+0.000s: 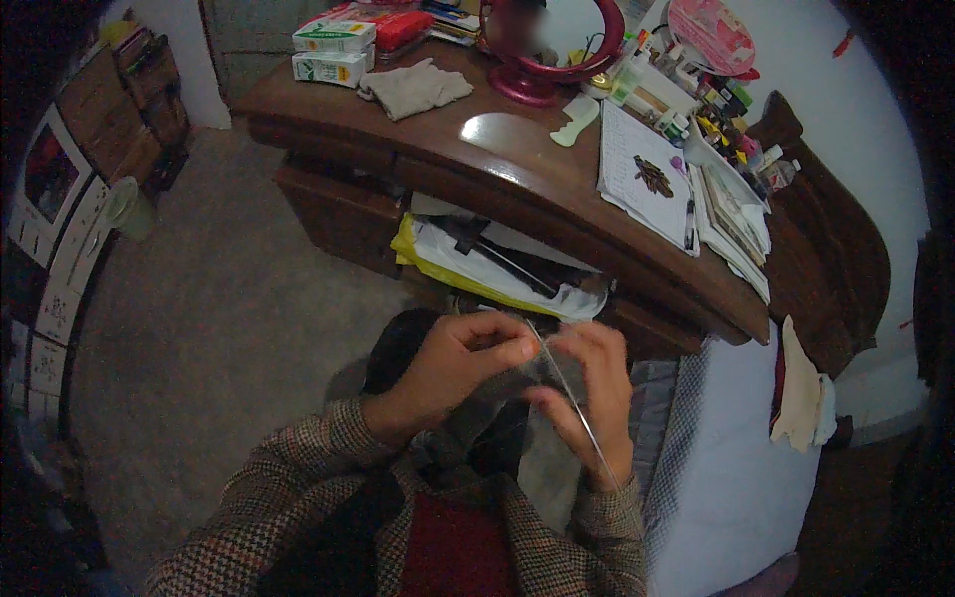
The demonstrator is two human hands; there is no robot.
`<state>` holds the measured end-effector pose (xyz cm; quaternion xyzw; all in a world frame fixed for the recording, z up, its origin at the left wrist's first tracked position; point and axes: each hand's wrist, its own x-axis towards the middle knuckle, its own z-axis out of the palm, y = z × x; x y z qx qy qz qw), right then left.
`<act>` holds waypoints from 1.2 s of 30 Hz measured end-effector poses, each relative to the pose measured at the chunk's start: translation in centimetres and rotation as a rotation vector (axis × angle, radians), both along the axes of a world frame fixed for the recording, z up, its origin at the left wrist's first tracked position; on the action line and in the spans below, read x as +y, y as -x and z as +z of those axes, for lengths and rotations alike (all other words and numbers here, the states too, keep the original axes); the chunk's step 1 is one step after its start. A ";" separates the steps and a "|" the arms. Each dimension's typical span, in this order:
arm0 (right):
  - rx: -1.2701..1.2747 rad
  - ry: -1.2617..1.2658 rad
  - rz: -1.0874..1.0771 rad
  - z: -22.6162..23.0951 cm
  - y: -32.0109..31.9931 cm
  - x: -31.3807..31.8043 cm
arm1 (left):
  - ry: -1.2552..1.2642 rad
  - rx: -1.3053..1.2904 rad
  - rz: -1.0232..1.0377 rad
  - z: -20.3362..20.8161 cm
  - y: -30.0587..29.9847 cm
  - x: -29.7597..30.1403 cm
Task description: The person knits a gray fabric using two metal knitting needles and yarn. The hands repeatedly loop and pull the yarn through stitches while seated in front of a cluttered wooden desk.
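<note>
A long, thin, pale metal rod [575, 406], like a knitting needle, slants from the tips of my left fingers down to my right wrist. My left hand [468, 356] is closed in a pinch, thumb and forefinger together at the rod's upper end. Across from it, my right hand [595, 393] is curved with thumb and fingers apart, and the rod crosses in front of its palm. Slight motion blur softens the right fingers. Whether a thread runs between the hands is too dim to tell. Both hands hover above my lap, in front of the dark wooden desk [438, 134].
An open drawer [517, 249] holds white and yellow bags. On the desk are a pink-framed mirror [524, 85], a grey cloth [416, 90], a pale green comb [576, 119] and a notebook [627, 149] with small brown pieces. A bed [741, 448] lies at right, a bin [129, 209] at left.
</note>
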<state>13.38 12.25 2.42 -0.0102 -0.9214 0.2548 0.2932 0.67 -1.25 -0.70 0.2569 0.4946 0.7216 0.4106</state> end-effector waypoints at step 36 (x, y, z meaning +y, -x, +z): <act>0.115 -0.126 -0.079 -1.1 -1.0 -0.5 | -0.034 0.076 -0.083 0.1 0.8 -0.4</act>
